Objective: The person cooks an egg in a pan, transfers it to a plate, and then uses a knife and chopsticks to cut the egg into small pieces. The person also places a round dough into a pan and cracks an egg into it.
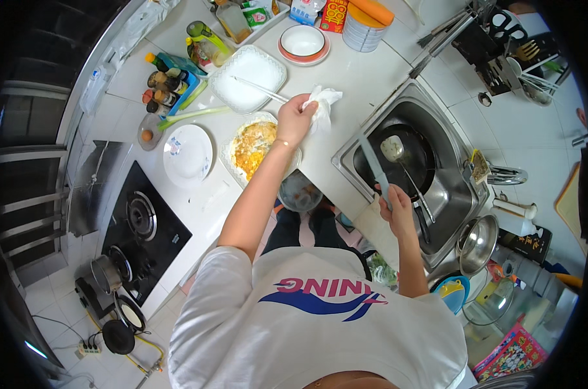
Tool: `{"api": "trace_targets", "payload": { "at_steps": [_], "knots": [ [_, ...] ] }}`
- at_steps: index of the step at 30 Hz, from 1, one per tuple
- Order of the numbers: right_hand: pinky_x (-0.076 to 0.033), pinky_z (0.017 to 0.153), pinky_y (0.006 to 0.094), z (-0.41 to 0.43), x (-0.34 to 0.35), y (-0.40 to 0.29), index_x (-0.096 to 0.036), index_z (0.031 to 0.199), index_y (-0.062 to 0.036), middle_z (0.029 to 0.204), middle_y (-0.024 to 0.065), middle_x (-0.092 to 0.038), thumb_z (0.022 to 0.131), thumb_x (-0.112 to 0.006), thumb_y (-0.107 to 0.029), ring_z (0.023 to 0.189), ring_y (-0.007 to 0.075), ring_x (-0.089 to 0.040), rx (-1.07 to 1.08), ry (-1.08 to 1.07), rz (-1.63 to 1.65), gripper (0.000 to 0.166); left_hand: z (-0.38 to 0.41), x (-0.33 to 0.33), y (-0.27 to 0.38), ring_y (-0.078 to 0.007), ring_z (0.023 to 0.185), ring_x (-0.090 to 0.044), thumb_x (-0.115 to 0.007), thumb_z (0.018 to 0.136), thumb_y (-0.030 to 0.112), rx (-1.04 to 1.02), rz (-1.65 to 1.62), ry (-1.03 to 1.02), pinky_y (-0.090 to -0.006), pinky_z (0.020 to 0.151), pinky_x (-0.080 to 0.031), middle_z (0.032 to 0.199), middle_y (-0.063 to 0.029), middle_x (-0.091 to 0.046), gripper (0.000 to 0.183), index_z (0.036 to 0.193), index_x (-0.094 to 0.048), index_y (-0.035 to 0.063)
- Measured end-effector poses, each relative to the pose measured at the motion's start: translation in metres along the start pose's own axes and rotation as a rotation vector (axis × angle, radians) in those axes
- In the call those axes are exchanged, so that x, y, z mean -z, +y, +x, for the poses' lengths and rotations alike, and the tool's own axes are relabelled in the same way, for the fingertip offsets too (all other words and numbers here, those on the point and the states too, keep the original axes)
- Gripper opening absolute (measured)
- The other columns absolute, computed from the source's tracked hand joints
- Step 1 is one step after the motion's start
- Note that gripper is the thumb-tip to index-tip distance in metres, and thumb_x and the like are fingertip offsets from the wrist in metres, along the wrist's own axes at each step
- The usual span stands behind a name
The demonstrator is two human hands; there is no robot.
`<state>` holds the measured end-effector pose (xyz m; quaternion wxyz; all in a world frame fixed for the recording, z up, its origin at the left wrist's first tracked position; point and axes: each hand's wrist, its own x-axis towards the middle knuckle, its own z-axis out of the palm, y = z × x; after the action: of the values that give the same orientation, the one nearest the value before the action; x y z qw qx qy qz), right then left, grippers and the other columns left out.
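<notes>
Over the counter, my left hand [296, 116] pinches a crumpled white tissue [325, 104]. A pair of chopsticks [260, 90] lies across a white rectangular dish [247, 73] and reaches my left hand; I cannot tell if it grips them. Partly under my left forearm is a patterned dish of cooked egg [250, 148]. My right hand [396, 209] holds a knife [373, 158] by its handle, blade pointing away from me over the sink's near edge. Below the knife, in the steel sink [449, 194], sit a black frying pan [420, 155] and a slotted spatula [393, 148].
A white plate [188, 153] and scallion stalks [196, 116] lie left, near a black gas hob [145, 233]. Stacked bowls [302, 41] and a large tin [364, 31] stand at the back. Steel bowls [478, 245] sit right of the sink. A bin [299, 192] is below the counter edge.
</notes>
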<state>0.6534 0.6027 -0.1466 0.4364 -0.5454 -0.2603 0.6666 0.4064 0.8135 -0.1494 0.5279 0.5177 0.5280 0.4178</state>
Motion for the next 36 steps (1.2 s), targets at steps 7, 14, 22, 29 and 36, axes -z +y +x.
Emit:
{"api": "trace_targets", "payload": {
  "at_steps": [7,14,22,29,36],
  "knots": [
    [-0.03,0.043,0.0203,0.001,-0.022,0.017,-0.048,0.127,-0.0037,0.077,0.0025,-0.056,0.099,-0.048,-0.024,0.05,0.0045,-0.039,0.23,0.174,0.104,0.035,0.022,-0.052,-0.069,-0.0382,0.095,-0.059,-0.066,0.079,0.011,-0.327,0.549,0.196,-0.039,0.084,-0.047,0.104,-0.0164,-0.064,0.028,0.106,-0.063,0.0015],
    [-0.032,0.047,0.0193,0.035,-0.057,0.014,-0.047,0.129,-0.005,0.077,0.0018,-0.057,0.097,-0.049,-0.014,0.056,0.0023,-0.042,0.27,-0.008,-0.197,0.034,-0.086,0.009,-0.051,-0.0341,0.086,-0.054,-0.067,0.075,0.007,-0.44,0.609,0.318,-0.0412,0.077,-0.043,0.087,-0.0144,-0.06,0.014,0.087,-0.061,0.0015],
    [-0.045,0.058,0.0356,0.066,-0.175,0.013,-0.048,0.126,-0.0101,0.075,0.0154,-0.059,0.093,-0.049,-0.01,0.06,0.0252,-0.057,0.472,-0.18,-1.063,0.033,-0.178,0.14,-0.086,-0.0329,0.095,-0.049,-0.067,0.077,0.007,-0.153,0.844,0.638,-0.0413,0.085,-0.039,0.097,-0.0134,-0.054,0.022,0.097,-0.06,0.0055],
    [-0.047,0.064,0.0485,0.092,-0.233,0.034,-0.049,0.122,-0.0115,0.085,0.0198,-0.064,0.092,-0.048,-0.014,0.075,0.0405,-0.061,0.446,-0.085,-1.307,0.031,-0.154,0.175,-0.107,-0.0354,0.098,-0.05,-0.065,0.079,0.007,-0.048,0.785,0.713,-0.0417,0.087,-0.041,0.101,-0.017,-0.056,0.026,0.104,-0.06,0.0029],
    [-0.047,0.062,0.0493,0.094,-0.244,0.039,-0.048,0.122,-0.0116,0.078,0.0199,-0.063,0.092,-0.049,-0.015,0.071,0.0387,-0.061,0.44,-0.025,-1.39,0.031,-0.142,0.167,-0.101,-0.0356,0.097,-0.051,-0.064,0.079,0.005,-0.086,0.781,0.65,-0.0419,0.086,-0.042,0.099,-0.0171,-0.058,0.026,0.104,-0.06,0.0021]
  ]
}}
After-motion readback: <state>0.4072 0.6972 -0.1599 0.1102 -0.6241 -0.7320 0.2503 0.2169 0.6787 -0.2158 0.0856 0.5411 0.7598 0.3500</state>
